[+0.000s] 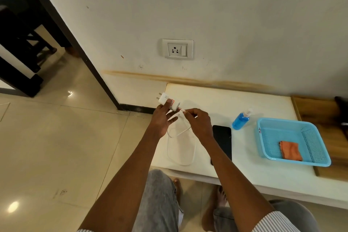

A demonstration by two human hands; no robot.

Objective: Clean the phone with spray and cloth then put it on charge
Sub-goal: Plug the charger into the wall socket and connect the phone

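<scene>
Here we stand over a low white tabletop [263, 171] set against a cream wall, where a wall socket [177, 49] with its switch sits above a brown stain line. On the tabletop's right part lies a blue plastic basket [278, 154], and inside it, toward the near side, rests a folded orange cloth [291, 150]. Left of the basket, a black phone [223, 139] lies flat, screen dark, its near end hidden behind our right forearm. Between phone and basket, nearer the wall, stands a spray bottle [240, 121] of blue liquid with a white nozzle, just beside the phone's far corner.

Our left hand [162, 118] grips a white charger adapter [168, 101] above the tabletop's left edge, thumb and upper fingers curled round its body, lower fingers spread loose, the two metal pins pointing away to the left. Our right hand [199, 121] pinches the plug end of a white charging cable [180, 153] at the adapter's port; we cannot tell whether the plug is fully seated. The rest of the cable loops down onto the tabletop beneath both hands.
</scene>
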